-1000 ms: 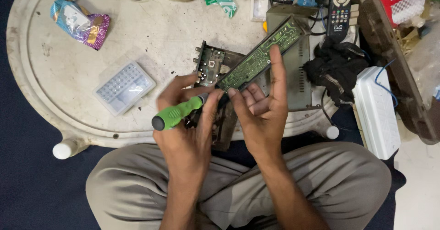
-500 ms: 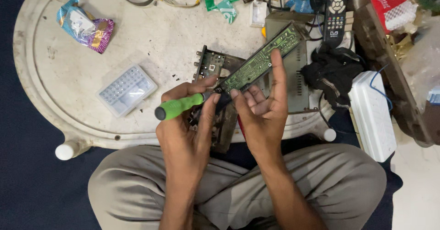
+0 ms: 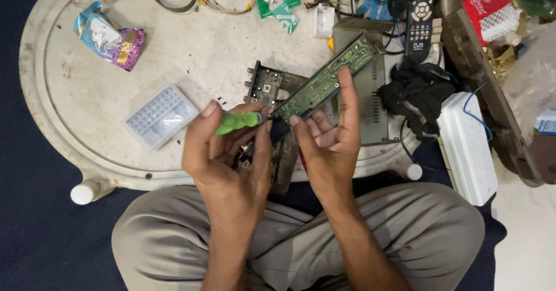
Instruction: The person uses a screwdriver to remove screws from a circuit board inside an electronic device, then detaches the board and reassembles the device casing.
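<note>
From the head camera we're looking straight down at our own lap and a round white table (image 3: 87, 59) that's pretty scuffed up. Our left hand (image 3: 229, 152) is wrapped around a green-handled screwdriver (image 3: 238, 122), fingers curled shut on the grip, with the metal tip pointing right and landing right at the near end of a long green circuit board (image 3: 327, 81). Our right hand (image 3: 329, 137) has that board propped up on a slant, fingers stretched out along its underside and edge, index finger running up the side. Whether the thumb is actually pinching the board from behind, we can't really tell from this angle.

Under the board sits a dark metal chassis (image 3: 266, 88) and a grey casing (image 3: 370, 102) just to the right. A clear plastic bit case (image 3: 160, 117) lies left of the left hand, close by. Further off: a crinkly snack wrapper (image 3: 110, 35) top left, a black remote (image 3: 421, 10) top right, a black cloth (image 3: 414, 97) beside the casing, and a white box (image 3: 468, 146) off the table edge.
</note>
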